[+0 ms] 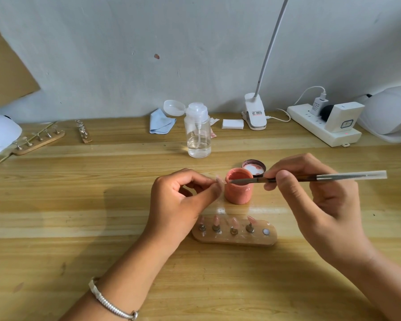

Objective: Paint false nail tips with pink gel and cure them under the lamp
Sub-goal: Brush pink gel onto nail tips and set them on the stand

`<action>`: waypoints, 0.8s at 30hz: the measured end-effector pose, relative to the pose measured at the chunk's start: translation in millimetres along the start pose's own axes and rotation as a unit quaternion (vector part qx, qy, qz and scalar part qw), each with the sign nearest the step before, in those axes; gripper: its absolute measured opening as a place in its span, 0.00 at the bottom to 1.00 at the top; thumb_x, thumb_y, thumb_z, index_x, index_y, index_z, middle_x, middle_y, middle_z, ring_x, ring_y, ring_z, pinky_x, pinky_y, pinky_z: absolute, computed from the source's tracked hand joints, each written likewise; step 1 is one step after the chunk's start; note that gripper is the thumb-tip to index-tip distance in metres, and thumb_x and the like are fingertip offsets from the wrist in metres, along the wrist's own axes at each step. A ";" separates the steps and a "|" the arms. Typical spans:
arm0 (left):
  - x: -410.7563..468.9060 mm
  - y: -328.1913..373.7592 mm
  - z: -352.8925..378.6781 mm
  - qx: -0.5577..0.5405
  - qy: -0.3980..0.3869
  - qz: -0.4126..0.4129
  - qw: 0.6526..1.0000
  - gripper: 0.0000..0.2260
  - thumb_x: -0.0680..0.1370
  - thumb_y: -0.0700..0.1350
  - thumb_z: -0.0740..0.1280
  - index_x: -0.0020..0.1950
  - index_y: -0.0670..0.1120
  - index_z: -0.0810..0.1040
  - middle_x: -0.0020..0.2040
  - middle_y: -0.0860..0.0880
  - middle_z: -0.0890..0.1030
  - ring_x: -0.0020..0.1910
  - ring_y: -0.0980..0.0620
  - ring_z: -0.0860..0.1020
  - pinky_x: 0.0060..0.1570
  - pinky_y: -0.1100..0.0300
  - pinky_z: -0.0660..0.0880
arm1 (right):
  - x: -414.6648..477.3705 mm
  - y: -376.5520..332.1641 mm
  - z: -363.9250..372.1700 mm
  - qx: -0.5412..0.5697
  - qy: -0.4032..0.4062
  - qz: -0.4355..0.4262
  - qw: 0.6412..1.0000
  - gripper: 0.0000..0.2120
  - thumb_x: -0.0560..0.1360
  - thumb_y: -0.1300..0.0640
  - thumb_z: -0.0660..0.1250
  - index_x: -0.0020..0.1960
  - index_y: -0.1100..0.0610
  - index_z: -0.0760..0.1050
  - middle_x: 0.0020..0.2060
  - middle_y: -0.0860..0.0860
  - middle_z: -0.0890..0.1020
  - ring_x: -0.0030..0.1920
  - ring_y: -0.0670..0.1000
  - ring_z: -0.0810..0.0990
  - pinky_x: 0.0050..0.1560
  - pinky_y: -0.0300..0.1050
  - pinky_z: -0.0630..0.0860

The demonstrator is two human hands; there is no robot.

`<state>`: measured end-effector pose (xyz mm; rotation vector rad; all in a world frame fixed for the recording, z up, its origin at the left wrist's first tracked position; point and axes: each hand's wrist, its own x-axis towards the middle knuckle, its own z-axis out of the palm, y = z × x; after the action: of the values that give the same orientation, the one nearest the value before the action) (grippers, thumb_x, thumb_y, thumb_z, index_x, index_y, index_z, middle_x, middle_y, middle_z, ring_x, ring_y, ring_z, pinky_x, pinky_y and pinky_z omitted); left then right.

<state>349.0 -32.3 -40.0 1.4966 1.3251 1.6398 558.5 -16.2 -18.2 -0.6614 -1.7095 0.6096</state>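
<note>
**Station status: brush at the gel jar, one tip in hand**

1. Hands. The left hand (183, 200) is clamped on a single false nail tip (218, 179), pinched between thumb and forefinger just left of the jar rim. The right hand (310, 193) grips the brush (310, 178) in a pen-style hold. The brush lies almost level, with its bristle end over the mouth of the pink gel jar (239, 191). From here I cannot tell whether the bristles touch the gel or the held tip.

2. Gel. The jar stands upright and uncapped on the wooden surface (56, 205), between the two hands. Its lid (254, 166) lies inner face up just behind it, smeared with pink.

3. Tip holder. A wooden holder (234, 232) lies in front of the jar, nearest the person. Four of its stands carry pink tips (216, 220). The fifth position, at the right end, shows a white round disc.

4. Lamps. A white domed lamp (389, 112) sits at the far right edge of the surface, beside a power strip (320, 128). A second white domed unit (0, 133) sits at the far left edge.

5. Other items. A clear pump bottle (198, 133) with liquid stands behind the jar. A blue cloth (161, 121), white pads (232, 124) and a clip lamp (255, 114) lie along the wall. Two more tip holders (38, 140) lie at rear left. The left wrist wears a silver bracelet (111, 302).
</note>
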 end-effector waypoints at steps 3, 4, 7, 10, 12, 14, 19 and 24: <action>0.2 -1.4 0.2 0.000 -0.004 -0.001 1.000 0.04 0.67 0.44 0.78 0.38 0.46 0.85 0.35 0.48 0.85 0.34 0.56 0.79 0.33 0.68 0.71 | 0.1 -1.6 2.0 0.007 -0.017 -0.008 1.000 0.07 0.80 0.55 0.64 0.51 0.54 0.81 0.44 0.51 0.84 0.48 0.54 0.84 0.51 0.41 0.76; 0.0 -1.9 -0.2 0.000 -0.005 -0.001 1.000 0.04 0.67 0.44 0.78 0.38 0.47 0.86 0.36 0.49 0.85 0.35 0.55 0.80 0.33 0.68 0.72 | 0.2 -1.8 3.3 0.006 -0.025 -0.012 1.000 0.07 0.80 0.54 0.64 0.52 0.53 0.81 0.45 0.50 0.84 0.49 0.53 0.84 0.51 0.40 0.76; -0.2 -2.1 -0.8 0.004 -0.008 0.001 1.000 0.04 0.67 0.44 0.79 0.39 0.49 0.86 0.37 0.49 0.85 0.35 0.56 0.80 0.34 0.68 0.72 | 0.0 -1.2 5.3 0.005 -0.035 -0.012 0.999 0.07 0.80 0.55 0.64 0.53 0.53 0.81 0.46 0.50 0.84 0.51 0.52 0.84 0.52 0.39 0.76; 0.1 -2.5 -1.4 -0.001 -0.006 0.001 1.000 0.04 0.69 0.42 0.79 0.39 0.49 0.86 0.36 0.49 0.85 0.34 0.58 0.79 0.33 0.68 0.72 | 0.3 -0.4 2.5 0.000 -0.017 -0.002 1.000 0.08 0.79 0.55 0.64 0.48 0.56 0.81 0.43 0.51 0.83 0.47 0.52 0.84 0.50 0.38 0.76; 0.4 -2.7 -1.5 -0.005 -0.002 0.001 1.000 0.04 0.69 0.42 0.79 0.40 0.49 0.86 0.37 0.49 0.85 0.35 0.56 0.80 0.36 0.66 0.74 | 0.9 0.0 0.4 -0.008 0.004 0.007 1.000 0.09 0.79 0.54 0.64 0.46 0.57 0.81 0.40 0.50 0.83 0.44 0.51 0.83 0.48 0.39 0.76; 0.9 -2.9 -1.4 -0.012 0.003 -0.001 1.000 0.04 0.69 0.42 0.79 0.41 0.48 0.86 0.38 0.49 0.86 0.37 0.55 0.82 0.40 0.64 0.76 | 1.5 0.2 0.3 -0.010 0.021 0.014 1.000 0.08 0.79 0.54 0.65 0.46 0.55 0.81 0.39 0.48 0.84 0.43 0.52 0.83 0.48 0.41 0.76; 0.0 -0.9 0.3 -0.028 -0.001 -0.001 1.000 0.04 0.69 0.44 0.78 0.43 0.48 0.86 0.39 0.50 0.86 0.39 0.56 0.82 0.41 0.64 0.77 | 1.2 1.0 2.9 -0.004 0.006 0.000 1.000 0.06 0.81 0.54 0.66 0.52 0.54 0.81 0.44 0.47 0.86 0.48 0.54 0.84 0.51 0.46 0.78; -0.3 1.2 1.5 -0.043 -0.009 0.008 0.999 0.05 0.69 0.46 0.77 0.43 0.50 0.87 0.40 0.52 0.87 0.39 0.58 0.82 0.42 0.67 0.76 | -0.8 0.1 5.2 0.003 -0.023 -0.002 1.000 0.08 0.80 0.53 0.65 0.53 0.54 0.81 0.47 0.49 0.85 0.51 0.53 0.84 0.52 0.44 0.78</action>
<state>350.8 -32.5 -39.1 1.4705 1.2198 1.6687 553.6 -17.0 -20.0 -0.6442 -1.7499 0.6323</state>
